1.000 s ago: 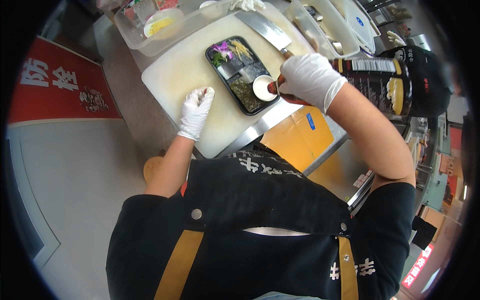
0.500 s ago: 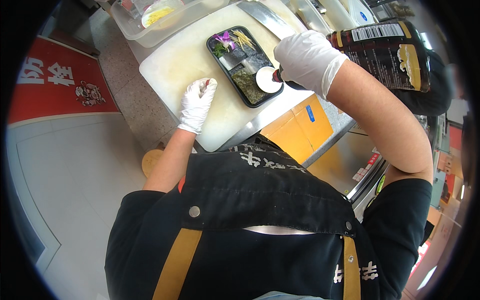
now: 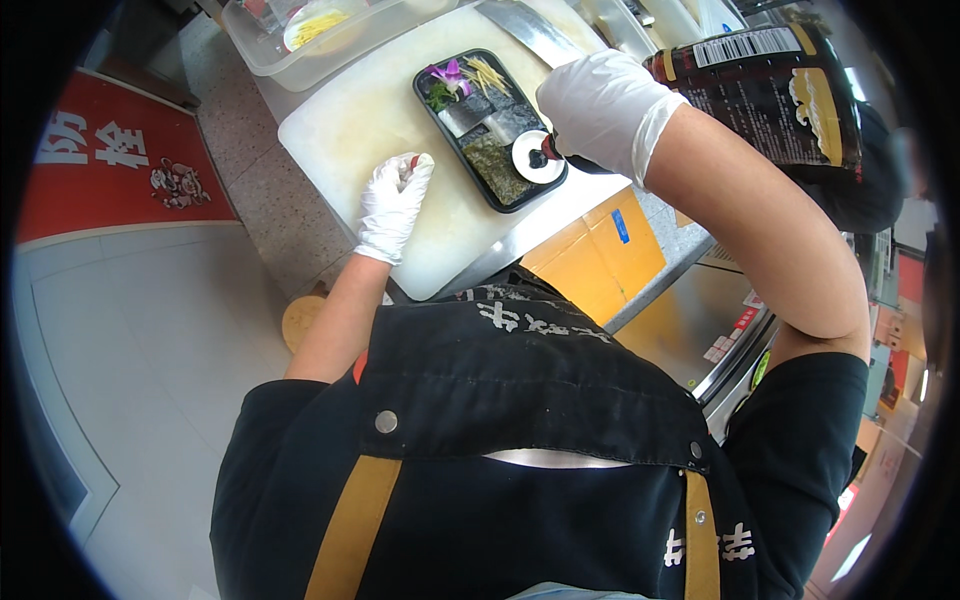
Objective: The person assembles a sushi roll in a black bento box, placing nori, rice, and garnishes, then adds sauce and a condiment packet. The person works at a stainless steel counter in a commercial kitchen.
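Observation:
My gloved right hand [image 3: 610,115] grips the neck of a large dark sauce bottle [image 3: 765,110], tipped sideways with its mouth low to the left. Below the mouth, dark sauce [image 3: 538,158] lies in a small round white dish [image 3: 535,177]. That dish sits at the right side of a black food tray [image 3: 507,211]. Also in the tray are dark seaweed sheets [image 3: 490,172], a purple flower [image 3: 450,75], green garnish [image 3: 437,97] and pale yellow strips [image 3: 486,74]. Left of the tray, my gloved left hand [image 3: 392,205] is closed on a small red cap [image 3: 414,161], partly hidden by the fingers.
A white cutting board [image 3: 335,140] bears the tray, and a broad knife blade [image 3: 530,35] lies at its far edge. A clear plastic bin [image 3: 262,62] stands at the far left with a bowl of yellow shreds [image 3: 318,30]. A cardboard box [image 3: 590,252] is near right.
Dark sauce now shows in the white dish, which looked white before. My right hand and the bottle have shifted slightly left. My left hand stays in place.

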A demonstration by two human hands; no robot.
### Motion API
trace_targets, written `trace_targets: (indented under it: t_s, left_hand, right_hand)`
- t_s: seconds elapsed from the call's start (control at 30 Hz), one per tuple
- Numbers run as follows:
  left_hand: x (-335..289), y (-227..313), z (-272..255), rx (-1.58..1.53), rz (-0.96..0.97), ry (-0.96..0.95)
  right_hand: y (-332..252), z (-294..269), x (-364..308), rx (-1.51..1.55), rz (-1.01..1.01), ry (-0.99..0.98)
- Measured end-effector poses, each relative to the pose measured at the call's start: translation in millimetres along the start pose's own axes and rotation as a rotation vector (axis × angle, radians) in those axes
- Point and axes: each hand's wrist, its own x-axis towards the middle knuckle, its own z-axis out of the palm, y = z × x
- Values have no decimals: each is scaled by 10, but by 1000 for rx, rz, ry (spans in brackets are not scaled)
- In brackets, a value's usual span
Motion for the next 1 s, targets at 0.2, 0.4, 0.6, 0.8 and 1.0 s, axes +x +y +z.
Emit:
trace_targets:
  t_s: [0.2,0.4,0.6,0.8,1.0]
  left_hand:
    - [-5,12,-11,51,4,-8]
    - [0,-55,12,-6,2,1]
    - [-15,-80,21,-15,-21,7]
    - [-14,-87,17,-9,18,17]
    - [-5,-112,19,14,15,2]
  right_hand:
    - [6,-21,96,-6,11,-47]
    - [55,-22,138,8,32,-55]
    - [65,32,103,17,26,-82]
    - [8,49,81,127,16,-131]
    - [-24,-10,135,88,7,-98]
